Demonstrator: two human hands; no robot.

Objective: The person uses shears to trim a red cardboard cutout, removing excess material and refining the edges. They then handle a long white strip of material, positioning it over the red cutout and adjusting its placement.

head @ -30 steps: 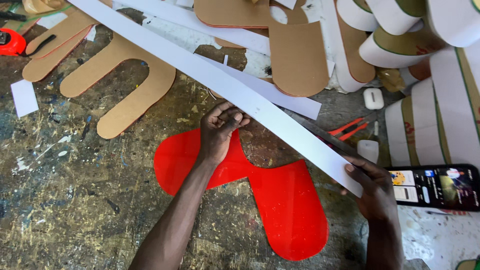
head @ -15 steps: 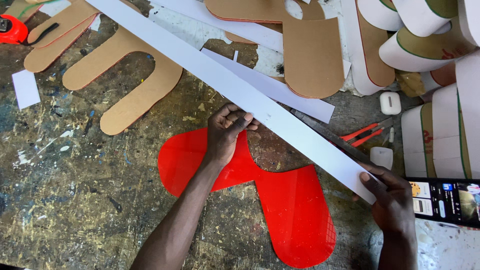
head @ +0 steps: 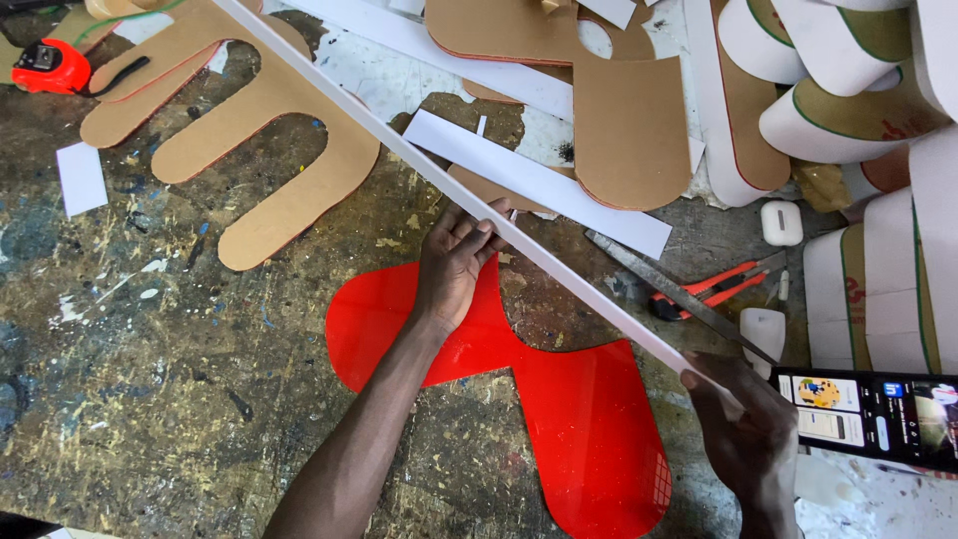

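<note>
Strip (head: pixel 559 268) – long, thin, light, likely flexible – is pinched mid-span by left hand (head: pixel 454 262) and gripped at its end by right hand (head: pixel 743 424)

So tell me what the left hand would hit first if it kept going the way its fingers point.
The left hand points up and right, its fingers already on the long white strip. Straight beyond lies the shorter white strip, then the brown cardboard cutout. Heights are hard to judge.

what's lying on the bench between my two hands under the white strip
In the head view, the red cutout lies between the left hand and right hand, beneath the white strip.
</note>
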